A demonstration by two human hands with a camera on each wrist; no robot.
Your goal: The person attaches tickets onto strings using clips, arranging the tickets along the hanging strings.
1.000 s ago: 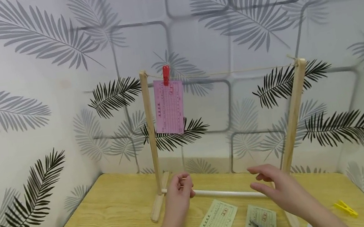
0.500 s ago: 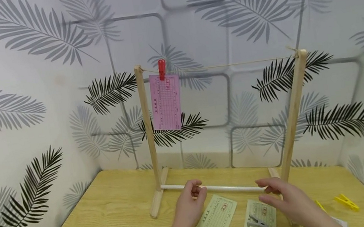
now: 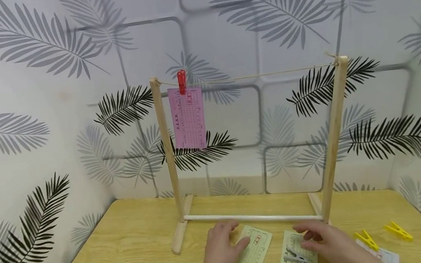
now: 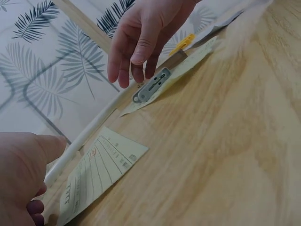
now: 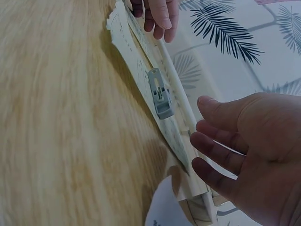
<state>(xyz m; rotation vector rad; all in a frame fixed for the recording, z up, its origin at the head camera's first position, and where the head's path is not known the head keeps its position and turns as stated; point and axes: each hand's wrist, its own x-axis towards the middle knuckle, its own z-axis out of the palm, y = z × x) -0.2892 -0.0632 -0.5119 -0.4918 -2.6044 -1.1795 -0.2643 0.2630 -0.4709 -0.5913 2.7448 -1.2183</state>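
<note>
In the head view my left hand point(image 3: 220, 252) is over the left edge of a pale green printed slip point(image 3: 257, 250), with its thumb held apart and nothing gripped. My right hand point(image 3: 329, 243) hovers beside a second green slip point(image 3: 290, 241), its fingers loosely bent and holding nothing. A grey clothespin point(image 3: 296, 257) lies on that second slip; the right wrist view shows the grey clothespin point(image 5: 161, 94) apart from my fingers. Higher up, a red clothespin point(image 3: 182, 82) fastens a pink printed slip point(image 3: 189, 121) to a string point(image 3: 259, 74).
Two wooden posts point(image 3: 168, 155) carry the string, and a white rod point(image 3: 247, 217) joins their feet behind the slips. To the right lie two yellow clothespins, one point(image 3: 398, 231) on the wooden table point(image 3: 122, 251), the other point(image 3: 367, 240) at a white slip point(image 3: 390, 257). A patterned wall stands behind.
Both hands have come down and nearer to the green slips, away from the rod. The view has shifted slightly, bringing the second yellow clothespin and white slip into sight.
</note>
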